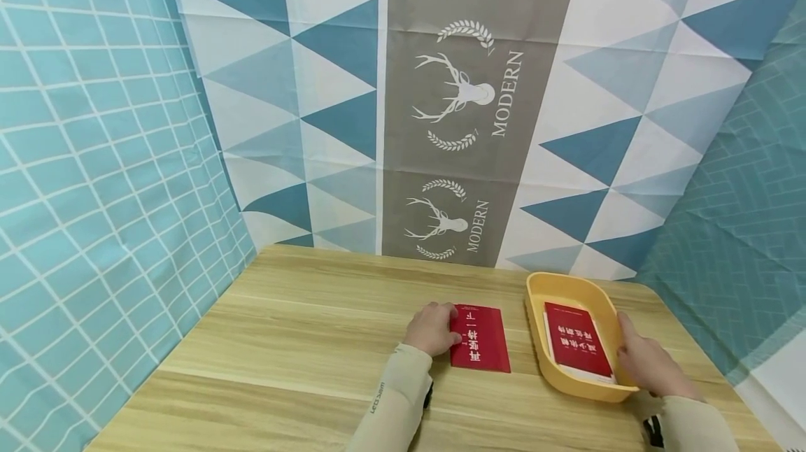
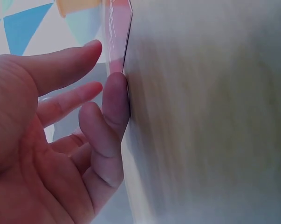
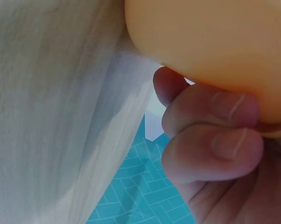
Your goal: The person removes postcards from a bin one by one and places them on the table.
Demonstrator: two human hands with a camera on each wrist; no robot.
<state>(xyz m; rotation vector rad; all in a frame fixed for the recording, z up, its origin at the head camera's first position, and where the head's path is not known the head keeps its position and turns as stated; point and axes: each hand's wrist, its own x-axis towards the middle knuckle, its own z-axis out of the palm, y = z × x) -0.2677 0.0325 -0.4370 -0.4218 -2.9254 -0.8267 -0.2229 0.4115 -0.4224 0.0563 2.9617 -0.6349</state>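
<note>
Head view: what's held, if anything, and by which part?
The right hand holds the yellow bin by its right side. The left hand only touches the left edge of the red card outside the bin.

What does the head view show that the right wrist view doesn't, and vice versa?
Only head: the left hand touching a flat red rectangular card with white characters, and a similar red card inside the rounded yellow plastic tray.
Only right wrist: two fingernails of the right hand, fingers curled against the tray's outer wall.
Both: that tray, the right hand, light wood-grain tabletop, teal patterned wall covering.
</note>
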